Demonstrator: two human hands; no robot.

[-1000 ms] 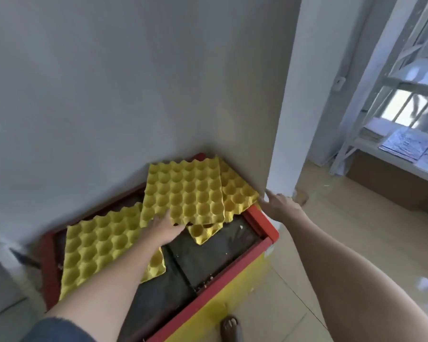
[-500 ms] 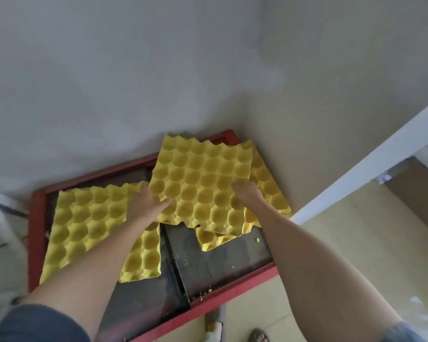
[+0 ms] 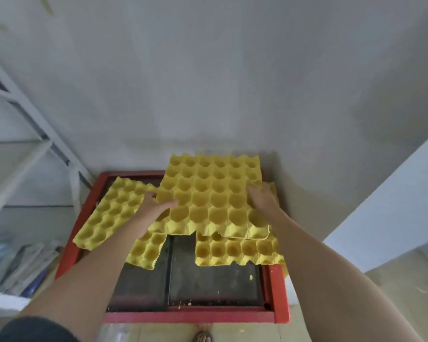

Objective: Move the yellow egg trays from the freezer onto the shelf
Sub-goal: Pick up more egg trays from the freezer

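A yellow egg tray (image 3: 209, 196) is raised a little above the red-framed freezer (image 3: 190, 317), tilted toward the grey wall. My left hand (image 3: 156, 208) grips its left edge and my right hand (image 3: 262, 199) grips its right edge. Under it lies a second yellow tray (image 3: 237, 250) at the freezer's right side. A third yellow tray (image 3: 111, 213) rests at the left, overhanging the red frame, with part of it hidden by my left forearm. The freezer's dark sliding lids (image 3: 208, 282) show near me.
A white metal shelf (image 3: 32, 124) stands to the left of the freezer, with a pile of papers (image 3: 17, 265) on its lower level. A grey wall rises right behind the freezer. A white wall (image 3: 393, 193) stands to the right. A foot (image 3: 203, 336) shows on the floor below.
My right hand came from the freezer's corner onto the top tray's right edge. Both hands have taken hold of that tray and its near edge has come up. My view has turned left.
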